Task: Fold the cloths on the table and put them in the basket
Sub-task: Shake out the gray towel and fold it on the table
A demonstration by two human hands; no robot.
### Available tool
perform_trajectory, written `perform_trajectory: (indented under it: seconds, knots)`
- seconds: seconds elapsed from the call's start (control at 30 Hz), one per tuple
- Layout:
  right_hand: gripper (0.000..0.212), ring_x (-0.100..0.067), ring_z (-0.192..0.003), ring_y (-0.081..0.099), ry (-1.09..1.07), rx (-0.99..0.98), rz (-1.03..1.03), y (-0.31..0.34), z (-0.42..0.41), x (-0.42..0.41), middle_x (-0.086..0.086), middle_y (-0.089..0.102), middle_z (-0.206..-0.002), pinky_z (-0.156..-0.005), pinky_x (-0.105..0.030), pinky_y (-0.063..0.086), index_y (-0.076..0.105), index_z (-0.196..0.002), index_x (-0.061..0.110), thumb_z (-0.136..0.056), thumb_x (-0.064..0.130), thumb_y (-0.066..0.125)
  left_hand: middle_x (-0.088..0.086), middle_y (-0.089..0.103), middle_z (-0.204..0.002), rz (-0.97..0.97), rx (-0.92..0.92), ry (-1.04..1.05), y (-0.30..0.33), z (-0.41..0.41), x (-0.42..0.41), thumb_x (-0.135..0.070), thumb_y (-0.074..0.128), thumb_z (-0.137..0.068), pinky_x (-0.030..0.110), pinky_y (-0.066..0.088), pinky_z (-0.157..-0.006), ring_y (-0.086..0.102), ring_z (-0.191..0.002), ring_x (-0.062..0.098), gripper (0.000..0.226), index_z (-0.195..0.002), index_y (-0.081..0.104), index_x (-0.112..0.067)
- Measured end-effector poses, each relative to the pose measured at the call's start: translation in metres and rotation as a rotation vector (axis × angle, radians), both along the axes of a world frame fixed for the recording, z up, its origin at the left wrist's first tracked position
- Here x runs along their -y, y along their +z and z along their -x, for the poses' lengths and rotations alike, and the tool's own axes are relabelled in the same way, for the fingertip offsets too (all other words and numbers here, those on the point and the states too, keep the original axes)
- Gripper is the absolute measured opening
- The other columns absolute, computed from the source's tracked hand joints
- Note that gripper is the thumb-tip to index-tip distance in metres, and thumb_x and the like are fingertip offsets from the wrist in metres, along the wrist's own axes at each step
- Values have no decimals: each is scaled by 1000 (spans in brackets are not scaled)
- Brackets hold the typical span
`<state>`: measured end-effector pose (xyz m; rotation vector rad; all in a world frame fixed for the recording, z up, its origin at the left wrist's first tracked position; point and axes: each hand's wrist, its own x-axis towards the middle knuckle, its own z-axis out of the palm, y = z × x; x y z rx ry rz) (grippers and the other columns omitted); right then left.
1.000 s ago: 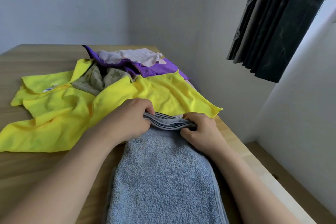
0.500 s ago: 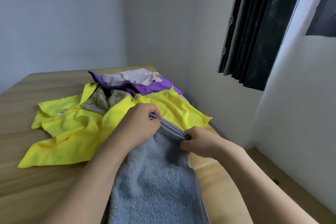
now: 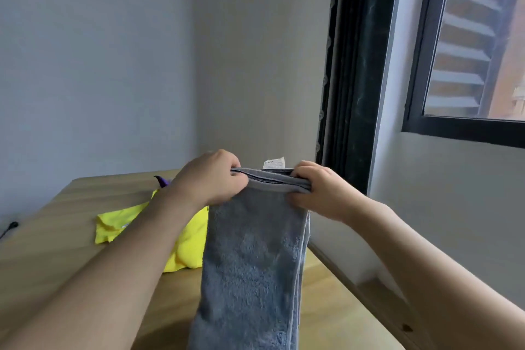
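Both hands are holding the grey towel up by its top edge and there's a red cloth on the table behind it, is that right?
Not quite. The head view shows the left hand and right hand gripping the grey towel by its top edge, but the cloth on the table behind it is yellow, not red.

Head-worn view, facing forward, close above table (image 3: 71, 250), toward window (image 3: 468, 51)

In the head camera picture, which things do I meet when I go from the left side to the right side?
Black cable → yellow cloth → left hand → grey towel → right hand → dark curtain → window.
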<state>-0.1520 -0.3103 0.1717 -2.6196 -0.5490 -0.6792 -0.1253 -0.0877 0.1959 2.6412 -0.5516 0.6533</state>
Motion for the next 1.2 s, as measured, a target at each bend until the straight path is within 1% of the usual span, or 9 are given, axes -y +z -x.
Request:
perform_trajectory:
  seconds: [0.2,0.3,0.4,0.6,0.77,0.87,0.97,1.1,1.2]
  knots:
    - [15,-4,-71,50,53,113,-255,37,52,4,9,51,-83,-64,-17,40,60,-80,18,-77,19,74,1,52,-76,-204,263,7,44,47,5,-28,38,-82,30,31,-64,44,-75,27,25,-61,38,-14]
    - [18,-4,-67,45,57,116,-286,55,71,5,8,50,-79,-61,-18,38,59,-81,16,-80,25,74,3,42,-55,-69,201,-38,59,63,0,-26,40,-74,28,29,-50,36,-59,26,26,-54,32,-12]
    - [13,-2,-67,43,68,100,-209,66,85,3,11,46,-75,-60,-15,35,53,-83,18,-88,23,64,4,31,-54,66,176,-159,68,76,2,-28,35,-68,30,27,-50,27,-56,20,20,-56,27,-14]
    - [10,-13,-70,40,138,45,-228,74,97,2,1,51,-82,-65,-28,38,40,-104,22,-97,18,44,-3,48,-59,318,9,-291,65,85,6,-11,42,-86,27,32,-54,42,-58,15,20,-70,55,-11]
    - [33,-7,-97,48,82,36,52,77,90,4,4,55,-109,-85,-17,36,39,-134,19,-101,21,41,-3,51,-68,49,77,-222,59,83,4,-21,42,-88,33,35,-60,49,-73,26,9,-79,40,-21]
    - [17,-8,-94,45,12,-15,239,77,81,8,8,49,-104,-84,-23,37,48,-112,16,-98,25,48,-1,56,-81,-141,-5,-119,60,82,3,-37,52,-80,33,38,-64,53,-78,25,23,-93,36,-26]
    - [21,-17,-83,49,-109,-37,392,73,68,8,5,47,-95,-71,-29,37,40,-97,18,-92,29,57,6,61,-96,-346,11,10,57,72,12,-34,52,-78,31,39,-66,54,-83,28,21,-92,42,-22]
    - [21,-27,-91,56,-236,330,337,71,42,6,-2,54,-105,-66,-32,37,45,-107,16,-90,23,55,7,65,-110,-463,209,226,62,54,21,-32,48,-87,31,37,-70,61,-103,30,22,-101,59,-20]
    - [23,-28,-91,54,-291,455,230,72,27,3,-1,57,-105,-68,-34,39,46,-110,15,-89,17,54,5,68,-106,-512,387,331,71,42,19,-32,48,-90,30,36,-69,64,-99,29,22,-101,62,-19]
